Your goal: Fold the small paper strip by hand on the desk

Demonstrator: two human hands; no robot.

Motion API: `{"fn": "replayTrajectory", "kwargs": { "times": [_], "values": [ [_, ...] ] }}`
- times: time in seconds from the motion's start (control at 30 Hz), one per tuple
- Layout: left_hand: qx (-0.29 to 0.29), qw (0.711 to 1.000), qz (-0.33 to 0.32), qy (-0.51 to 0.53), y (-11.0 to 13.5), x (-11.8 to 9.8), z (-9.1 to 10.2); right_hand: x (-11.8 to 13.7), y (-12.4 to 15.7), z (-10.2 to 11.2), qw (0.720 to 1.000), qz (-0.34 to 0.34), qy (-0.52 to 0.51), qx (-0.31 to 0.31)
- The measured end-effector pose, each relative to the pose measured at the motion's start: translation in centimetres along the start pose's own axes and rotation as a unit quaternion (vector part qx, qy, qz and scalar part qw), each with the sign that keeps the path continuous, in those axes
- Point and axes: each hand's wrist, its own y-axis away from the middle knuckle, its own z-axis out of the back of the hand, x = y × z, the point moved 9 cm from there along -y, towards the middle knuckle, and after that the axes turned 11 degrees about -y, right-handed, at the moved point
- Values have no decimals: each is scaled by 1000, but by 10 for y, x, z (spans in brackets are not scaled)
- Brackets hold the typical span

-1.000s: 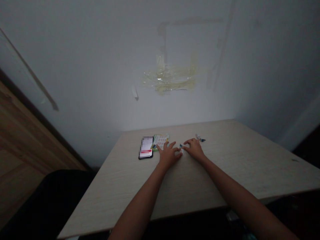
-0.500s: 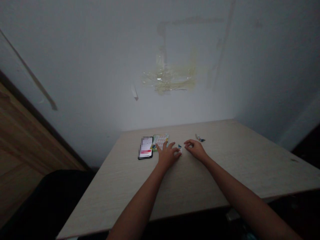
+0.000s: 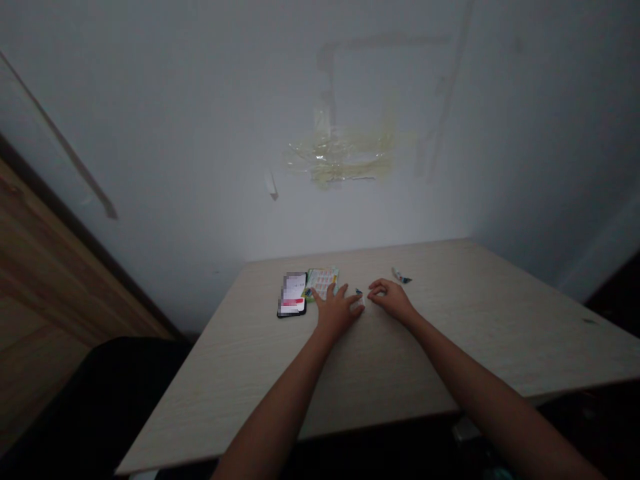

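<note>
My left hand (image 3: 336,308) lies flat on the pale wooden table (image 3: 380,360), fingers spread, its thumb and forefinger resting on a small white and blue scrap (image 3: 361,299). My right hand (image 3: 393,298) sits just right of that scrap, fingers curled in a loose pinch; whether they hold anything is too small to see. A green printed card (image 3: 323,279) lies under the tips of my left fingers. A second small wrapper piece (image 3: 401,277) lies on the table just beyond my right hand.
A phone (image 3: 293,294) with a lit screen lies left of the green card. The table stands against a white wall with old tape residue (image 3: 340,157). A dark chair back (image 3: 95,400) is at the lower left, by a wooden panel.
My right hand has drawn slightly to the right, away from the small scrap, and curled its fingers. The left hand has stayed in place.
</note>
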Motion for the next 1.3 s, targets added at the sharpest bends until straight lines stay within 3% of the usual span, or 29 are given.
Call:
{"fn": "replayTrajectory", "kwargs": {
  "times": [0.53, 0.77, 1.3],
  "values": [
    [3, 999, 24, -23, 2, 4, 3, -2, 3, -18, 991, -30, -98, 89],
    [15, 999, 26, -19, 0, 3, 1, 1, 5, -18, 990, -22, -97, 96],
    [26, 999, 21, -6, -1, 3, 0, 18, 1, -13, 996, 50, 68, 42]
  ]
}}
